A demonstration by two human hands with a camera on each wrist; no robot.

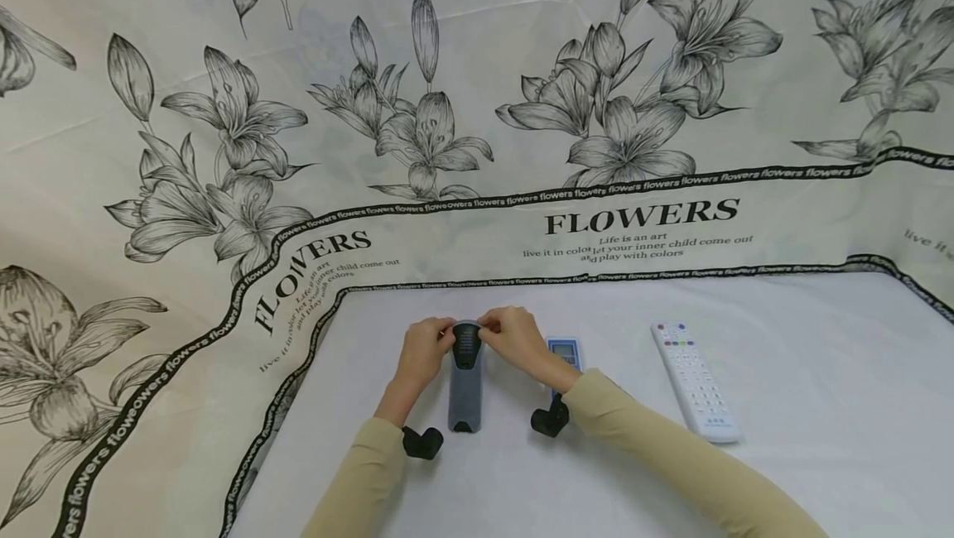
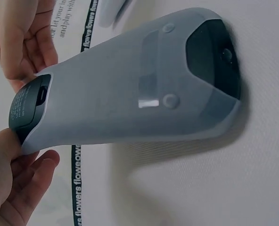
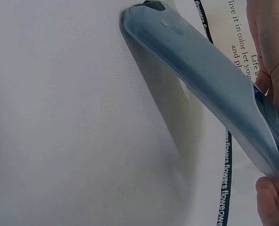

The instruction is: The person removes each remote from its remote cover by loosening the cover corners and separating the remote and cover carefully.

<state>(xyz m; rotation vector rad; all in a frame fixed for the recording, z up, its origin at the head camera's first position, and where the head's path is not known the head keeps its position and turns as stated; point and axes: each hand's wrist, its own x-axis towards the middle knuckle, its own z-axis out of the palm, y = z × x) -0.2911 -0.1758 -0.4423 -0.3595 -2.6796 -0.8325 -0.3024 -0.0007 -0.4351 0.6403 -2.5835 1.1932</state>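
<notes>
A dark remote in a translucent grey-blue sleeve stands in front of the person, its far end raised off the white cloth in the wrist views. The left hand pinches the left side of that far end, and the right hand pinches the right side. In the left wrist view the sleeve covers most of the remote, with dark parts bare at both ends. The right wrist view shows the sleeve slanting up to the fingers of both hands.
A blue-and-white remote lies partly behind the right forearm. Farther right is a long white remote. Black wrist-camera mounts hang by both wrists. A flower-printed cloth rises behind the white surface.
</notes>
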